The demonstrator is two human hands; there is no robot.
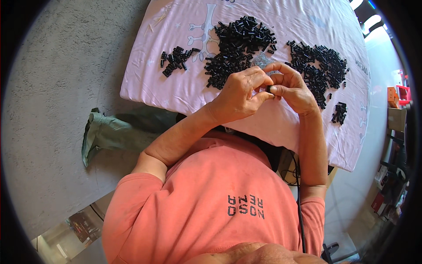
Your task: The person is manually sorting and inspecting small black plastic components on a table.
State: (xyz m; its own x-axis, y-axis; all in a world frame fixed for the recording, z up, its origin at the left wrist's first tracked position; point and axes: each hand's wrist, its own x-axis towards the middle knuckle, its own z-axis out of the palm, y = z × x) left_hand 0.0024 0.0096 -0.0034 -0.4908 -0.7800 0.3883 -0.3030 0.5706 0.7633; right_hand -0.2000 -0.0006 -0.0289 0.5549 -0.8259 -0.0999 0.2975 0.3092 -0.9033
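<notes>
My left hand (239, 93) and my right hand (295, 90) meet over the near part of the cloth-covered table. Both are closed in a pinch on a small black part (269, 89), mostly covered by fingertips; its exact kind does not show. Just beyond my fingers is a heap of tiny shiny silver pieces (262, 60), partly hidden by my right hand. A large pile of short black parts (241, 39) spreads behind my left hand. Another wide pile of black parts (318, 66) lies beyond and right of my right hand.
A small cluster of black parts (176, 60) lies at the left, another (339, 113) near the right edge. Thin pale sticks (157, 21) rest at the far left. The pink cloth (154, 83) drapes over the table edge. Green fabric (127, 130) hangs left of me; a black cable (299, 198) runs down my right side.
</notes>
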